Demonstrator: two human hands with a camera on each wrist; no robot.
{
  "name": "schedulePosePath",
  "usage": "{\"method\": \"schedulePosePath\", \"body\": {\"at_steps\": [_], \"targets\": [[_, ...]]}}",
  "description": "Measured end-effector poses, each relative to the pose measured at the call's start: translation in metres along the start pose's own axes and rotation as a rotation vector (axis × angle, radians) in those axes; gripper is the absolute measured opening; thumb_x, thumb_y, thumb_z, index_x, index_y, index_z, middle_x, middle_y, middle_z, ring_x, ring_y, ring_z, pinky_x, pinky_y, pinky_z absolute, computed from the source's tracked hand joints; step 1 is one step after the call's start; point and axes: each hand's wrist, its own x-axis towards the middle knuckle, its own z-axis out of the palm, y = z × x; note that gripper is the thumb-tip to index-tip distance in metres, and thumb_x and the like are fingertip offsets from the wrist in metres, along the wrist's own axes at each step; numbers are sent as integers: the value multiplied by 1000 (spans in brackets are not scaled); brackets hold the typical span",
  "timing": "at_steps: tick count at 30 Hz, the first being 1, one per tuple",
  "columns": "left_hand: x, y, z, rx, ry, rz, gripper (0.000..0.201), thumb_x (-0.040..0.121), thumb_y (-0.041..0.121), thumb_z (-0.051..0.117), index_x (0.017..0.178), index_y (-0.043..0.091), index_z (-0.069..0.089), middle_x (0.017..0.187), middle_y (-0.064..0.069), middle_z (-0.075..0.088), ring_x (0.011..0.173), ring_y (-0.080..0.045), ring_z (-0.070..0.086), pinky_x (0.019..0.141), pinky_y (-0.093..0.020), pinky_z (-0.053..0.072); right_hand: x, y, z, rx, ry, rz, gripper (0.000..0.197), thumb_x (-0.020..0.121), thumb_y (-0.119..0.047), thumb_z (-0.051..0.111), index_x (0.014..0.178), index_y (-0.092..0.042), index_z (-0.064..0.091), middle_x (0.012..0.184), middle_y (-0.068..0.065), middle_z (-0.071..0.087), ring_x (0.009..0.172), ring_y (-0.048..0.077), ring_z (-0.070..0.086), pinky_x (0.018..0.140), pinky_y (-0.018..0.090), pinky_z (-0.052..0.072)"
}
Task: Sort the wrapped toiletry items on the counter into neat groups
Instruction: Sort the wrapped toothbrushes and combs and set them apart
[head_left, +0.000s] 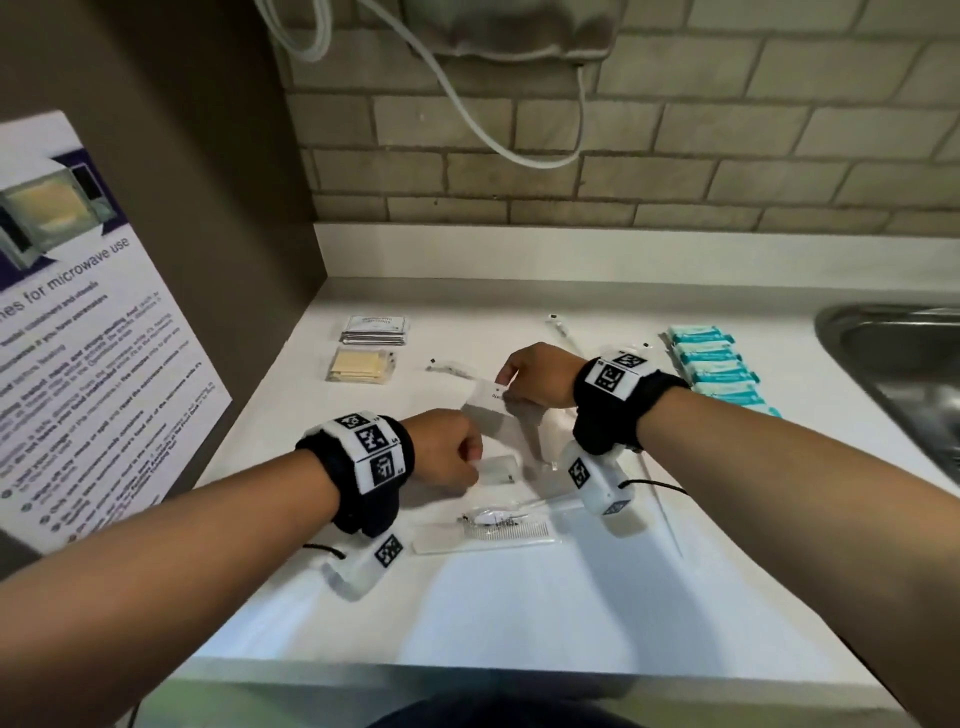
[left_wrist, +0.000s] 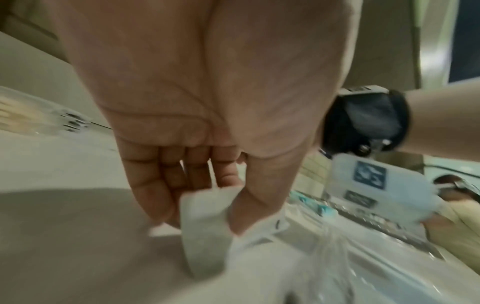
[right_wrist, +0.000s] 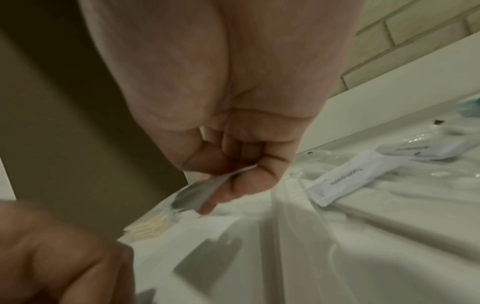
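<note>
Smooth white counter (head_left: 519, 597) backed by brick-patterned tile wall (head_left: 675, 130), steel sink (head_left: 893, 353) at right, flat white sachet (head_left: 485, 397) pinched by right hand (head_left: 535, 374), clear packet (head_left: 496, 467) pinched by left hand (head_left: 447, 452)

White sachet (head_left: 485, 396) lifted above counter; teal packets (head_left: 714, 364) rowed right (near sink).
</note>
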Motion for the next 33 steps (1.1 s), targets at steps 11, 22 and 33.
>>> {"method": "schedulePosePath", "body": {"at_steps": [11, 22, 33], "targets": [[16, -6, -28, -246, 278, 144, 28, 71, 31, 83, 71, 23, 56, 85, 10, 50, 78, -8, 50, 74, -26, 45, -22, 21, -35, 266, 141, -89, 26, 84, 7, 46, 79, -18, 51, 66, 7, 59, 50, 19, 50, 56, 29, 43], [41, 12, -50, -453, 437, 121, 28, 81, 5, 70, 91, 25, 55, 104, 0, 59, 70, -13, 54, 64, -15, 41, -21, 42, -77, 224, 157, -146, 24, 77, 3, 68, 92, -15, 61, 90, 1, 52, 72, 18, 54, 66, 31, 49], [55, 23, -45, -769, 398, 40, 47, 85, -7, 64, 127, 10, 51, 99, -9, 60, 77, -19, 64, 73, -25, 59, -9, 46, -91, 394, 249, -177, 77, 76, 13, 65, 134, -21, 29, 83, 13, 55, 58, 24, 58, 61, 40, 59]]}}
